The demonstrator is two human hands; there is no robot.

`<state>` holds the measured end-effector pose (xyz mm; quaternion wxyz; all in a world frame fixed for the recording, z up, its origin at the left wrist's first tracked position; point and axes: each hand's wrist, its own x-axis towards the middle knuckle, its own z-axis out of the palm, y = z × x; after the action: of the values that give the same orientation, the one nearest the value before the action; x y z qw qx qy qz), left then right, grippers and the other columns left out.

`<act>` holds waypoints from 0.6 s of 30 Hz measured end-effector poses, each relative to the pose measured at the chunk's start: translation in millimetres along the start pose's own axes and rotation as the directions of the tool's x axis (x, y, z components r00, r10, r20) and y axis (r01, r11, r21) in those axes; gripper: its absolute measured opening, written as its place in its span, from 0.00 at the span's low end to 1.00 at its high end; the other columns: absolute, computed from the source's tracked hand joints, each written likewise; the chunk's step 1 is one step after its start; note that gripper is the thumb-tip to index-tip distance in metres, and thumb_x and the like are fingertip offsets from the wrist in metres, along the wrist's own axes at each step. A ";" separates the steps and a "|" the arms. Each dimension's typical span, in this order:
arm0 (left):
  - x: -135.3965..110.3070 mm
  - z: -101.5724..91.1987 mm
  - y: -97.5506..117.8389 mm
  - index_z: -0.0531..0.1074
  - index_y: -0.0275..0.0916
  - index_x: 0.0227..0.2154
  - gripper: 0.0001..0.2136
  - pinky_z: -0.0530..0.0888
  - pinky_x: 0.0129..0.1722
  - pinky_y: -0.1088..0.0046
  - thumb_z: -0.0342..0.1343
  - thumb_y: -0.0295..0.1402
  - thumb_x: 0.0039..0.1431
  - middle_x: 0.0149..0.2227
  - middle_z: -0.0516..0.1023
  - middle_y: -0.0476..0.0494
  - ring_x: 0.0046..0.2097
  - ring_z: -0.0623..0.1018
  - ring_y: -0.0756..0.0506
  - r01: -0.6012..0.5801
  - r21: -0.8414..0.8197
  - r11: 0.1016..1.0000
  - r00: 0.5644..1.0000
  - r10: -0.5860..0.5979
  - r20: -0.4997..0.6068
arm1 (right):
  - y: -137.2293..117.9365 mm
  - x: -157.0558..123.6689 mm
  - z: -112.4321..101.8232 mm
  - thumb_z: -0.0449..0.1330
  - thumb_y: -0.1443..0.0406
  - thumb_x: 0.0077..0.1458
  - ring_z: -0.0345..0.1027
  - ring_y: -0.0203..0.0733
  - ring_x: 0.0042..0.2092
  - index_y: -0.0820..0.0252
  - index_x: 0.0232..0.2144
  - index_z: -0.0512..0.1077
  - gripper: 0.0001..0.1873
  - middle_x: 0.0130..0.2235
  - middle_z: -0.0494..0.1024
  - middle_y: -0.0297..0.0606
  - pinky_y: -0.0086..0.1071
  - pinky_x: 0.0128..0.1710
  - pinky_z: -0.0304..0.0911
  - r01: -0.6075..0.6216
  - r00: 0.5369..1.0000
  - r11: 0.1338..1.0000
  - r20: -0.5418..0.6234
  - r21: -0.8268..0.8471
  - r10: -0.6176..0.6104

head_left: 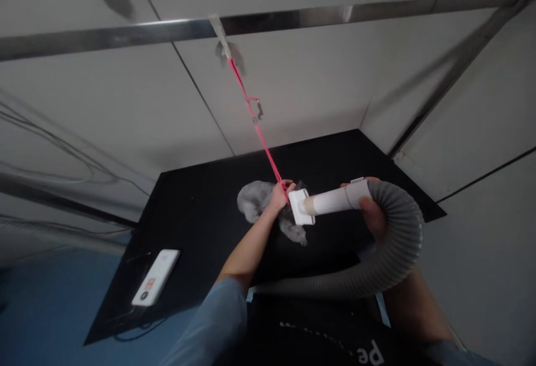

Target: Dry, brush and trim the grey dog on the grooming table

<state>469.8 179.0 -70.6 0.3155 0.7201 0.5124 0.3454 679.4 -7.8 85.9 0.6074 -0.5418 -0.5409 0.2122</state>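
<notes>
A grey cat (pixel 254 198) is on the black table, its head mostly hidden behind my left hand and a white nozzle. My left hand (pixel 281 195) is closed on the cat's neck area, right where a pink leash (pixel 264 145) comes down; some of its fingers are hidden. In my right hand (pixel 374 218) is the dryer hose, gripped at the white tube (pixel 335 200) where the ribbed grey hose (pixel 404 237) begins. The flat white nozzle head (pixel 300 207) at the tube's other end points at the cat, close beside my left hand.
The leash hangs from a metal bar (pixel 293 21) across the wall. On the left of the black table (pixel 201 209) lies a white phone-like device (pixel 156 277). The hose curves back in front of my body, over a dark apron (pixel 310 332). Thin cables (pixel 54 137) run along the left wall.
</notes>
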 end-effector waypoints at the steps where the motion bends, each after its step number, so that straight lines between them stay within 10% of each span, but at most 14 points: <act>1: -6.8 -2.5 -3.3 0.75 0.34 0.36 0.13 0.72 0.45 0.63 0.48 0.37 0.61 0.36 0.79 0.38 0.38 0.77 0.43 -0.067 0.096 0.993 0.997 0.065 0.028 | -2.5 -2.9 3.5 0.60 0.60 0.55 0.72 0.45 0.46 0.53 0.44 0.70 0.13 0.44 0.80 0.37 0.46 0.56 0.61 -0.027 1.000 1.000 0.005 -0.005 0.027; 5: -28.1 -15.9 -6.7 0.74 0.34 0.42 0.16 0.58 0.61 0.53 0.50 0.40 0.59 0.44 0.78 0.34 0.50 0.74 0.37 -0.238 0.366 0.900 0.967 0.186 0.172 | 2.2 -11.7 14.8 0.63 0.61 0.51 0.71 0.45 0.47 0.55 0.45 0.64 0.19 0.44 0.79 0.38 0.44 0.56 0.61 -0.125 0.991 0.992 0.043 0.030 0.124; 10: -9.4 -39.2 1.9 0.70 0.32 0.52 0.34 0.58 0.59 0.51 0.61 0.52 0.47 0.52 0.73 0.27 0.56 0.69 0.29 -0.195 0.689 0.698 0.959 -0.013 0.285 | 29.6 -17.2 19.8 0.65 0.61 0.45 0.70 0.47 0.48 0.55 0.44 0.60 0.26 0.46 0.78 0.43 0.46 0.53 0.62 -0.184 0.982 0.980 0.053 0.078 0.180; 18: 41.0 -60.9 3.4 0.72 0.36 0.50 0.32 0.70 0.45 0.68 0.54 0.57 0.51 0.49 0.77 0.33 0.50 0.77 0.35 -0.042 0.648 0.761 0.853 -0.310 0.419 | 50.6 5.5 44.0 0.65 0.61 0.42 0.71 0.46 0.45 0.56 0.41 0.61 0.24 0.45 0.75 0.41 0.43 0.50 0.66 -0.091 0.995 0.994 0.040 0.065 0.088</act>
<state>431.2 223.4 -26.4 0.2001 0.8077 0.5498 -0.0727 658.7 32.0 35.8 0.6048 -0.5410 -0.5198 0.2670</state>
